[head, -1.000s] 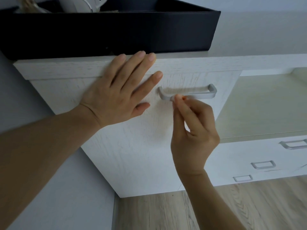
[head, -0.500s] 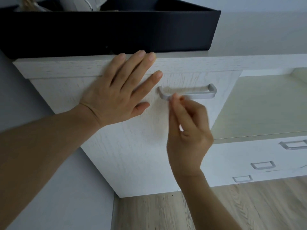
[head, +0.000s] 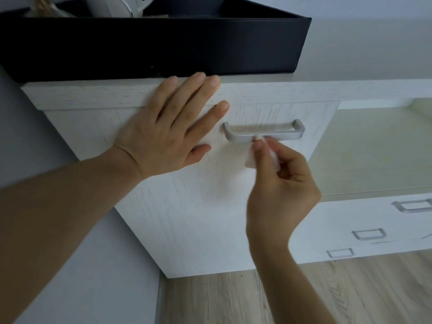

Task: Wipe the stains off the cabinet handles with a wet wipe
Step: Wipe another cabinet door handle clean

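Now that our right hand (head: 280, 181), pinching the small white wet wipe (head: 272, 155), has slid rightward from the brushed-silver bar handle (head: 264, 134)'s left end to its middle, wiping progresses while our left hand (head: 168, 129) stays flat beside it.

Cabinet: white wood-grain cabinet (head: 191, 213) filling the centre of the frame; it stands on the floor
Cabinet top: pale slab (head: 93, 95) running from mid-left to the right edge; carries a black tray
Black tray: black tray (head: 149, 46) in the upper left, resting directly on the cabinet top; white and glassy things inside, too cropped to tell
Floor: light wood-plank floor (head: 233, 300) along the bottom, centre to right
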